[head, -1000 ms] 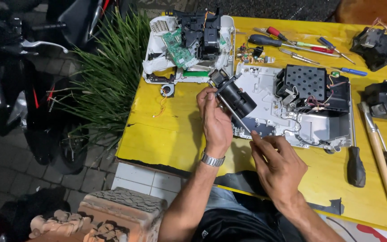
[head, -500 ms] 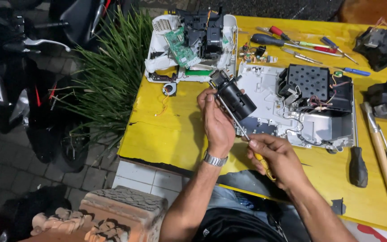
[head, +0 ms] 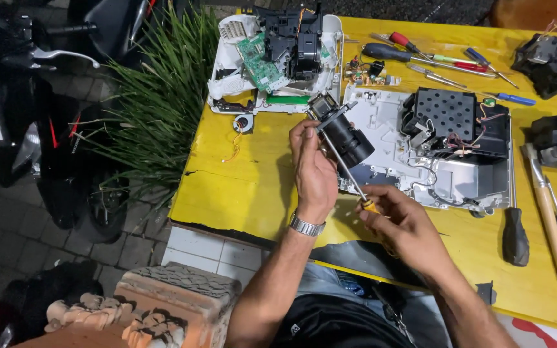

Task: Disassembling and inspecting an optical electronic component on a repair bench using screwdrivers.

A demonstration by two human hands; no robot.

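Black lens barrel (head: 349, 138) points up-left, gripped by left hand (head: 314, 171); right hand (head: 401, 222) grips screwdriver (head: 346, 174).

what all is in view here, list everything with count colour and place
lens unit: 1, black, held over table centre
screwdriver: 1, yellow handle, tip at lens unit
open casing: 1, white, table centre
casing with circuit board: 1, white and green, far left of table
loose screwdrivers: several, red, blue, black, far edge
black-handled screwdriver: 1, right
wooden handle: 1, tan, right edge
table: 1, yellow
plant: 1, green, left of table
hands: left hand grips lens unit; right hand grips screwdriver
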